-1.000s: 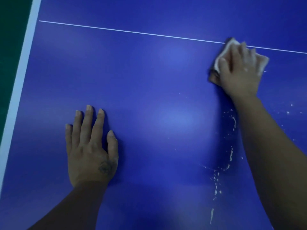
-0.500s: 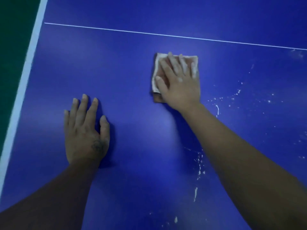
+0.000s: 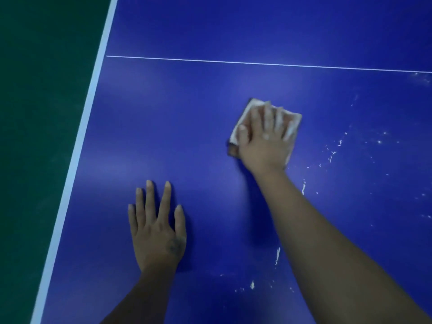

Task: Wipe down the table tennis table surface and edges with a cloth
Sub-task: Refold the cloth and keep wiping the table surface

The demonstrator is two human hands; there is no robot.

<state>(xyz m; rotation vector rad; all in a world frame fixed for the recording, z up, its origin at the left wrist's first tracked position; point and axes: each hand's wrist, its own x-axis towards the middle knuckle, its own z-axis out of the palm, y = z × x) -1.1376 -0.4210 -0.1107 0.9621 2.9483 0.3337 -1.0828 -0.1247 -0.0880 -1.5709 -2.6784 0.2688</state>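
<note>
**Fingers (image 3: 267,119) of right hand (image 3: 264,146) flat on cloth (image 3: 249,109), mid-surface**

Right fingers: straight, close together, pressing the cloth down onto the blue surface (image 3: 187,118). Thumb (image 3: 243,134) lies out along the cloth's left side. No pinch, nothing curled round it.

Cloth: pale, folded roughly square, flat on the surface, mostly under the hand. Far-left corner and right edge show, plus a darker patch at the near-left corner. It sits on the near side of the thin white line (image 3: 257,63), well apart from it.

Left hand (image 3: 159,232): palm down on the surface, fingers straight and slightly spread, holding nothing. It's nearer the camera and left of the cloth, apart from it. Dark mark (image 3: 174,246) on its back, too blurred to read.

Flecks (image 3: 332,155): white specks and short streaks on the surface right of the cloth and alongside the right forearm (image 3: 327,242).

White band (image 3: 77,157) runs along the surface's left edge; green floor (image 3: 35,113) beyond it.
</note>
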